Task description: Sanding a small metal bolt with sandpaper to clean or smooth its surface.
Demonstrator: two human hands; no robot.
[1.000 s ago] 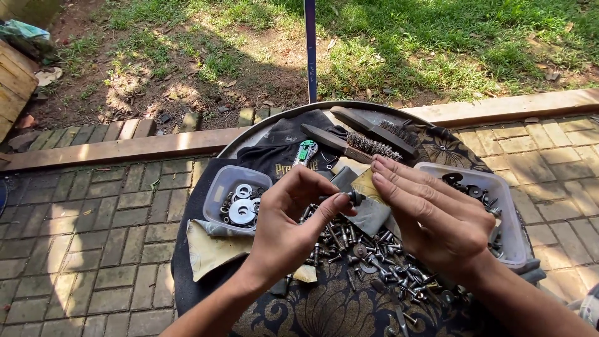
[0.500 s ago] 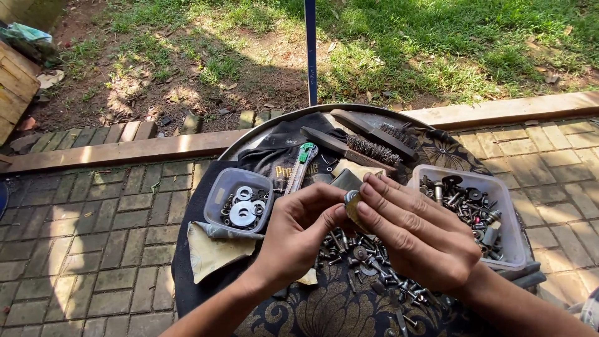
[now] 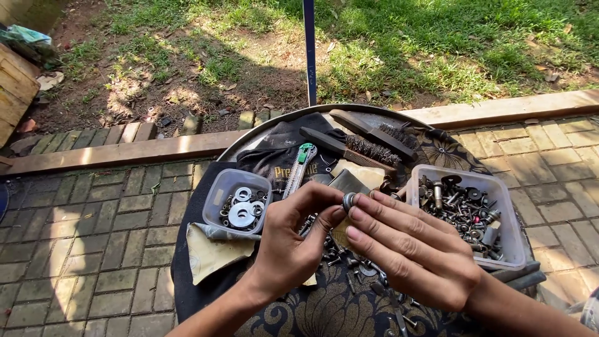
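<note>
My left hand (image 3: 293, 240) and my right hand (image 3: 409, 249) meet over a round tray (image 3: 262, 134) with a patterned dark cloth. Together their fingertips pinch a small metal bolt with a nut (image 3: 348, 201). Loose bolts and screws (image 3: 337, 257) lie on the cloth under the hands. A clear plastic tub of washers (image 3: 236, 201) sits left of my left hand. A larger clear tub of mixed bolts and nuts (image 3: 465, 212) stands beside my right hand.
Two wire brushes (image 3: 368, 145), a green utility knife (image 3: 299, 168), a dark glove (image 3: 274, 156) and sandpaper sheets (image 3: 209, 249) lie on the tray. A blue pole (image 3: 309, 50) rises behind it. Brick paving surrounds the tray, with a wooden border and grass beyond.
Both hands have shifted slightly toward me and lower over the tray. The fingers have closed in around the small bolt and nut, which now shows between the fingertips.
</note>
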